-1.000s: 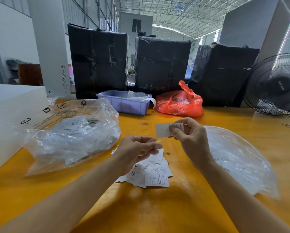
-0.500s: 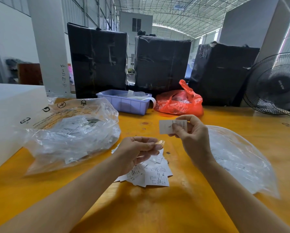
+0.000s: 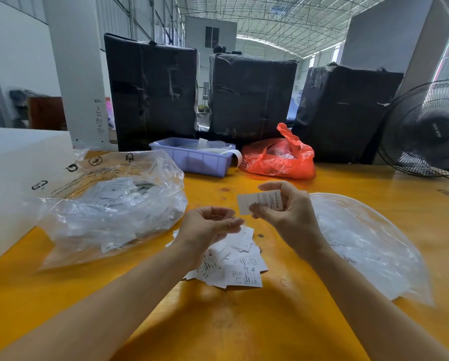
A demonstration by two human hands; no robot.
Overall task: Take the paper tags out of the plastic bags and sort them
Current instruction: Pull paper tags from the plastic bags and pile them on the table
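Left hand (image 3: 207, 227) lower now, loosely curled, empty; right hand (image 3: 286, 217) pinching one tag (image 3: 257, 201).

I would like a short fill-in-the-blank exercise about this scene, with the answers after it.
1. The right hand pinches one paper ____.
2. The pile of tags lies on the table below the ____ hand.
3. The tied bag beside the lavender bin is ____ in colour.
4. At the table's far right stands a black ____.

Answers: tag; left; red; fan
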